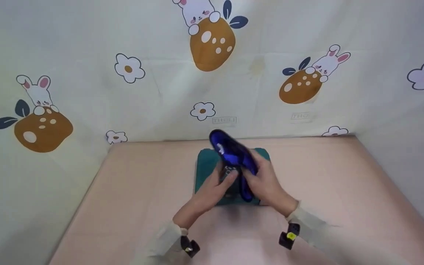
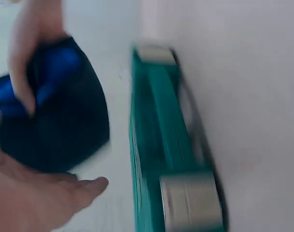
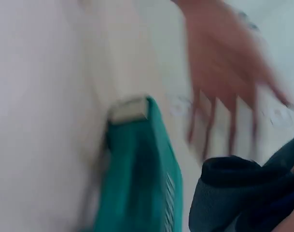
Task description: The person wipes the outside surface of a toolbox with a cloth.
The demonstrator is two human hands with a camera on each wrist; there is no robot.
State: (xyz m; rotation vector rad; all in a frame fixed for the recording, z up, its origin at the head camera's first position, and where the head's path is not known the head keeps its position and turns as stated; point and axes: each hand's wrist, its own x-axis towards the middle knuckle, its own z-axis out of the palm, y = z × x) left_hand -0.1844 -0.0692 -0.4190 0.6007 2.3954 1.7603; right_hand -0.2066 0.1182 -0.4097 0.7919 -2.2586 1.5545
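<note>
A soft, glossy blue item (image 1: 230, 150) with a dark edge and a dark underside is folded over in my right hand (image 1: 268, 184), which grips it. Its exact kind I cannot tell. My left hand (image 1: 210, 189) is close by on the left, its thumb near the item. In the right wrist view the left hand (image 3: 224, 67) shows straight, spread fingers, holding nothing. Below both hands lies a teal case (image 1: 204, 165) on the table. Beige latches (image 2: 191, 200) and a teal handle (image 2: 168, 116) appear on its side in the left wrist view.
The table (image 1: 149, 184) has a pale pink cover. A white cloth (image 1: 153, 95) printed with rabbits, orange fruit and flowers hangs behind it and along both sides. Each wrist carries a small black camera mount (image 1: 290, 235).
</note>
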